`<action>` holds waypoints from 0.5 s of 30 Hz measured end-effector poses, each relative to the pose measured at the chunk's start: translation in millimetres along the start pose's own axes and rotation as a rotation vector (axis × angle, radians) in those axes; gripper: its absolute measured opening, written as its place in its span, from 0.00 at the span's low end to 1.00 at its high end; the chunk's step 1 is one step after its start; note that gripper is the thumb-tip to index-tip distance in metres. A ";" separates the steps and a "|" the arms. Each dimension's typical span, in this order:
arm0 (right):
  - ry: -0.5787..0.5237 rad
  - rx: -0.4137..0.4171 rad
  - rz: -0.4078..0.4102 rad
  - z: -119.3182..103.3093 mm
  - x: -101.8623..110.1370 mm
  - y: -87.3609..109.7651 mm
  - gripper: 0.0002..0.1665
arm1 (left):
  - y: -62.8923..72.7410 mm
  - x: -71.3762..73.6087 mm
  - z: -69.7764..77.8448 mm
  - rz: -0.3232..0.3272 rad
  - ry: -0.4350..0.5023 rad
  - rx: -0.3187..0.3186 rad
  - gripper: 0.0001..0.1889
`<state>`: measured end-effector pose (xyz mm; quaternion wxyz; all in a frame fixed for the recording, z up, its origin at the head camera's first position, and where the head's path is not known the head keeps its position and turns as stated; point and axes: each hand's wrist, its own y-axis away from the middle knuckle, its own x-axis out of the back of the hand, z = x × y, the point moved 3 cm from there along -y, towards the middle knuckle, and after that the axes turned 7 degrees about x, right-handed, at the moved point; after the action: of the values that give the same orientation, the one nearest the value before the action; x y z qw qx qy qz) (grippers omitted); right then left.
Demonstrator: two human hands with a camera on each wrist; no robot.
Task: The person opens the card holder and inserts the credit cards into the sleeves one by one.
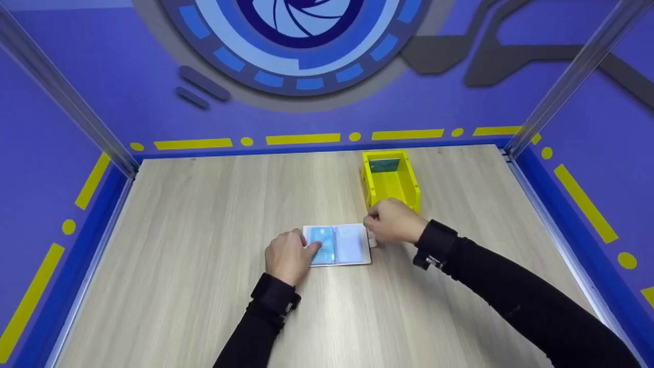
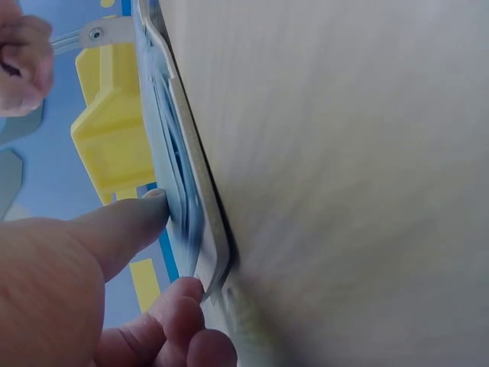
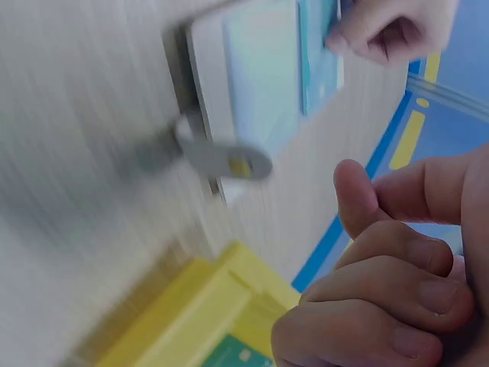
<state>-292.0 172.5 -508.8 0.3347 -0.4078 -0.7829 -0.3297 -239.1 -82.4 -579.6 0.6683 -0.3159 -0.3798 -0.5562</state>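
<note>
Lying open on the wooden table (image 1: 204,230), the card holder (image 1: 352,245) is pinched at its left edge by the left hand (image 1: 287,258), the thumb being laid over the blue card (image 1: 326,246) just inside that grip. Across the holder from this pinch, a snap strap (image 3: 210,158) is extended from the right edge, just beside the right hand (image 1: 394,221), whose fingers are curled in on themselves. Beyond that hand, a yellow bin (image 1: 410,183) is partly hidden, a green card (image 1: 384,165) being stood against its far wall.
</note>
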 end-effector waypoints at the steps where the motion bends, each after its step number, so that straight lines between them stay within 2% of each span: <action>1: 0.006 0.003 0.005 -0.1 1.2 -1.1 0.20 | -0.1 0.2 -0.2 0.001 0.000 0.001 0.23; 7: 0.105 0.029 -0.003 1.5 -10.8 -10.9 0.13 | 0.8 1.1 0.6 0.006 -0.006 -0.014 0.22; 15: 0.286 0.070 0.022 1.5 -31.8 -23.0 0.15 | 1.4 -0.1 0.9 -0.002 0.000 -0.012 0.22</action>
<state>-298.1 150.0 -540.5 0.4606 -0.3532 -0.7336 -0.3534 -237.9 -81.3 -579.2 0.6658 -0.3195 -0.3766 -0.5592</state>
